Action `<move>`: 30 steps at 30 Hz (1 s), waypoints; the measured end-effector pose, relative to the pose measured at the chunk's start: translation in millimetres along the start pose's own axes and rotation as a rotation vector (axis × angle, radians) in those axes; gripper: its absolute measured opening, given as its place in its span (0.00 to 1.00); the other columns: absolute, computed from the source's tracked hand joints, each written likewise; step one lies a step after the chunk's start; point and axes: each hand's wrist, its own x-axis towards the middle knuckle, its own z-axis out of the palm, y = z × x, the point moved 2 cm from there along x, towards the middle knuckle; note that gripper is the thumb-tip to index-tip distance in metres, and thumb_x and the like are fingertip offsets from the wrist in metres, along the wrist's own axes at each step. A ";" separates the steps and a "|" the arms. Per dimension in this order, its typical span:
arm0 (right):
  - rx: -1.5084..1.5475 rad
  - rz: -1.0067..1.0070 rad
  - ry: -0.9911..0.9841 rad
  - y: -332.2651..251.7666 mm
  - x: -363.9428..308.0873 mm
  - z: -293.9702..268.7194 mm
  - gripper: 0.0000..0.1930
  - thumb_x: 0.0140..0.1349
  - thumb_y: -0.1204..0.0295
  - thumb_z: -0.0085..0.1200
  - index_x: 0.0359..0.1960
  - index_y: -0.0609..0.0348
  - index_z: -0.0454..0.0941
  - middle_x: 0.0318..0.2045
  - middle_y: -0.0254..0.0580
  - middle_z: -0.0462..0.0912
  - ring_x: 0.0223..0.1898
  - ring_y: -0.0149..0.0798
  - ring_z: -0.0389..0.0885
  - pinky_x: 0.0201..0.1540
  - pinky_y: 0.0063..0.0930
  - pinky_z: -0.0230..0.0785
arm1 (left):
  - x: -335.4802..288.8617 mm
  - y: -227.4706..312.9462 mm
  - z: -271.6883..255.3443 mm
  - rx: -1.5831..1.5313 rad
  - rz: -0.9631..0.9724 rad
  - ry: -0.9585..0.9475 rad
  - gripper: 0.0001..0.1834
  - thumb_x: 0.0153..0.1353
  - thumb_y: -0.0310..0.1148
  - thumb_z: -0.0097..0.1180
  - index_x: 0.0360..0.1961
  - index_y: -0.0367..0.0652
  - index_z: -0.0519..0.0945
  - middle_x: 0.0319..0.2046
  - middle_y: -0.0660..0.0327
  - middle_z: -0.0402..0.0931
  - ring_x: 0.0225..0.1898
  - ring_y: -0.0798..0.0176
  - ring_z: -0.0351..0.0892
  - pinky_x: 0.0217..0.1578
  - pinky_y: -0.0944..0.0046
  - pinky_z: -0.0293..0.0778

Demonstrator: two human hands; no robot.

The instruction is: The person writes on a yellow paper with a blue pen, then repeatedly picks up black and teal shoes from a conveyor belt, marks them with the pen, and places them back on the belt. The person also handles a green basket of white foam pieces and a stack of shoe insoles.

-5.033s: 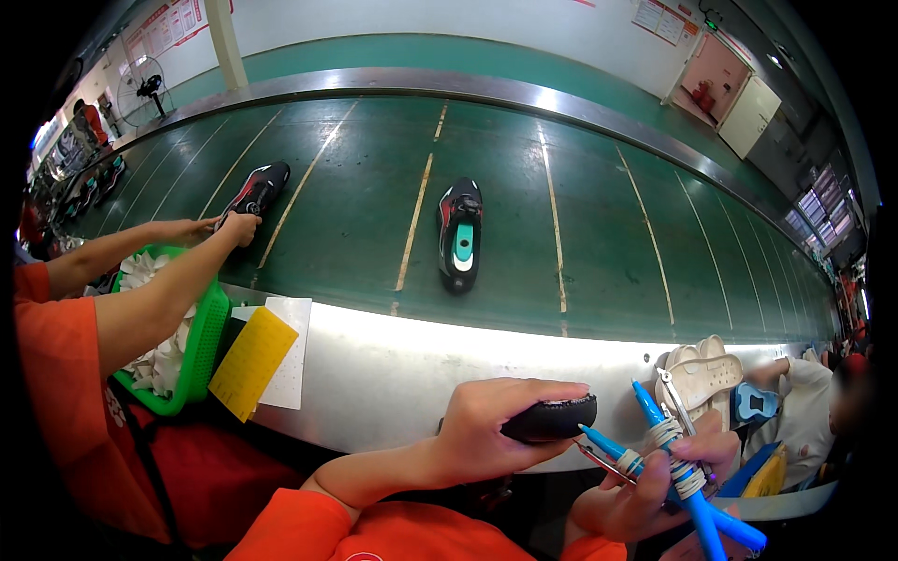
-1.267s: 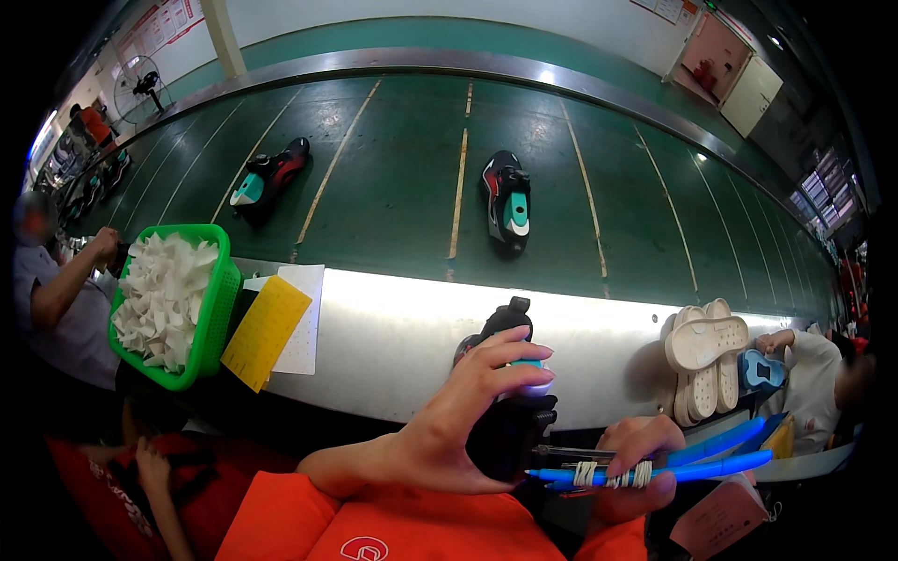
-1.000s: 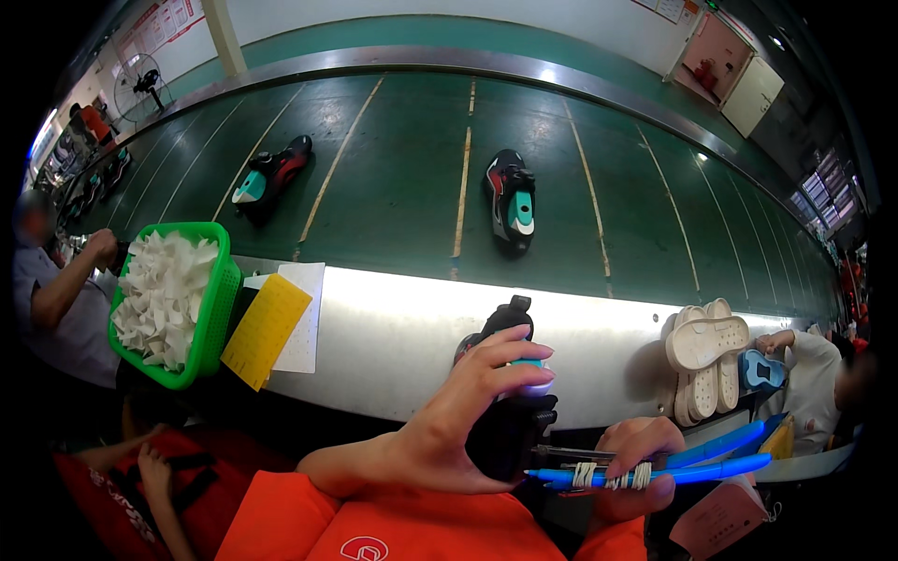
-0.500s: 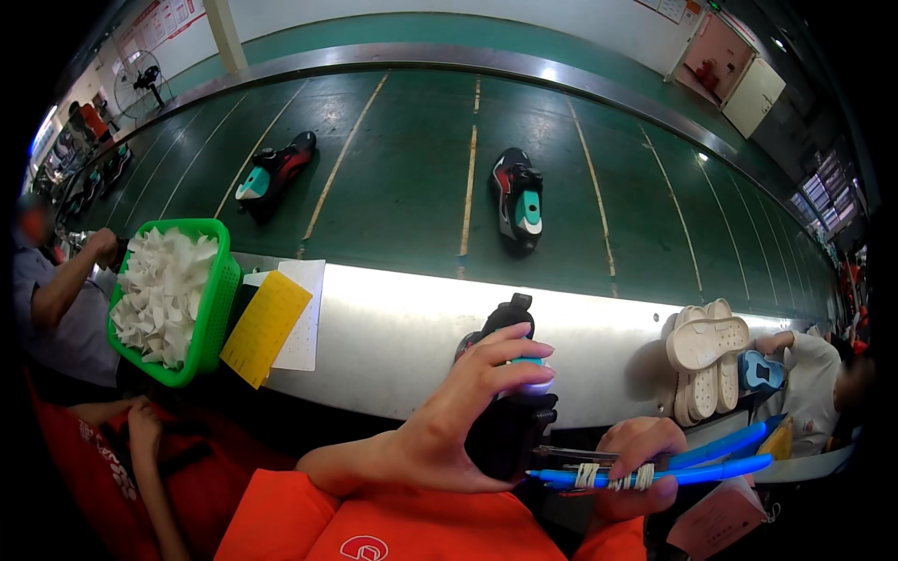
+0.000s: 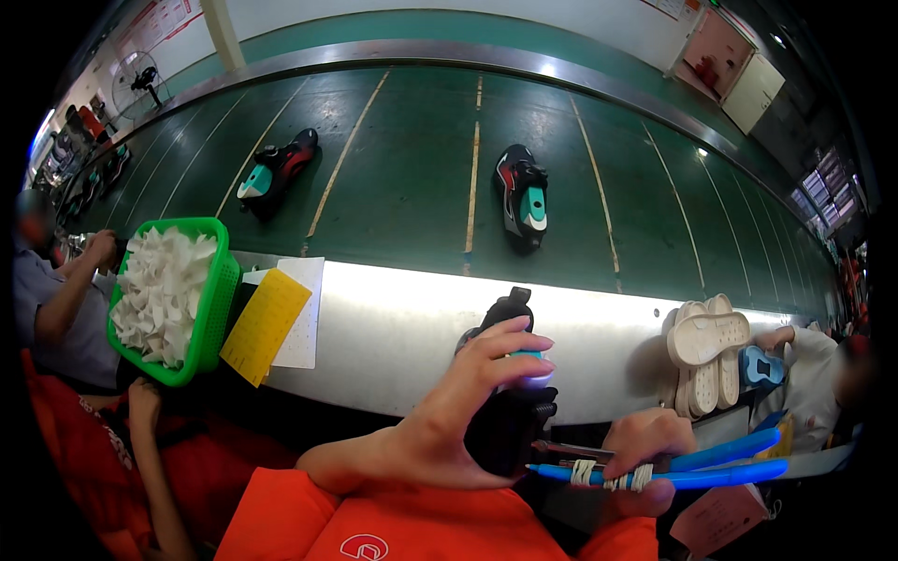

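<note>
My left hand [image 5: 449, 402] is wrapped round a black shoe [image 5: 510, 307], thumb below and fingers over the top. A teal and white patch of the shoe shows by my fingertips; its lower part is dark and hard to make out. My right hand [image 5: 641, 449] grips a blue pen [image 5: 720, 475] bound with pale rubber bands to a slim metal tool and a second blue shaft. The pen's tip points left and is close to the shoe; whether they touch, I cannot tell.
Two black, red and teal shoes lie on the green conveyor belt [image 5: 402, 187]. At left, a green basket [image 5: 229, 290] holds white paper pieces, beside a yellow card [image 5: 267, 327]. Beige soles [image 5: 706, 341] are stacked at right. Co-workers sit on both sides.
The shoes and lines on the belt appear slightly farther right. My right hand and the blue pen have shifted a little to the right; my left hand keeps its hold on the shoe.
</note>
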 end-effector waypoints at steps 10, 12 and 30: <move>-0.272 0.018 -0.297 -23.8 18.5 -8.0 0.17 0.55 0.57 0.54 0.29 0.62 0.75 0.17 0.43 0.76 0.15 0.35 0.73 0.16 0.22 0.64 | 11.8 5.7 0.7 0.017 0.008 0.013 0.42 0.32 0.24 0.69 0.53 0.40 0.63 0.54 0.52 0.58 0.62 0.46 0.51 0.56 0.57 0.61; -0.283 -0.002 -0.306 -22.1 20.7 -7.0 0.18 0.55 0.56 0.54 0.29 0.62 0.75 0.17 0.42 0.75 0.14 0.35 0.73 0.16 0.23 0.64 | 11.4 4.8 -0.5 0.016 -0.003 0.018 0.42 0.33 0.24 0.69 0.53 0.40 0.63 0.54 0.52 0.58 0.62 0.46 0.51 0.56 0.58 0.61; 0.018 0.240 1.016 99.4 -96.7 -79.1 0.21 0.61 0.51 0.37 0.24 0.57 0.61 0.19 0.34 0.62 0.14 0.24 0.60 0.17 0.15 0.57 | -83.3 -124.0 78.3 0.651 0.685 -0.442 0.32 0.43 0.32 0.59 0.50 0.73 0.65 0.51 0.63 0.63 0.52 0.57 0.63 0.38 0.54 0.71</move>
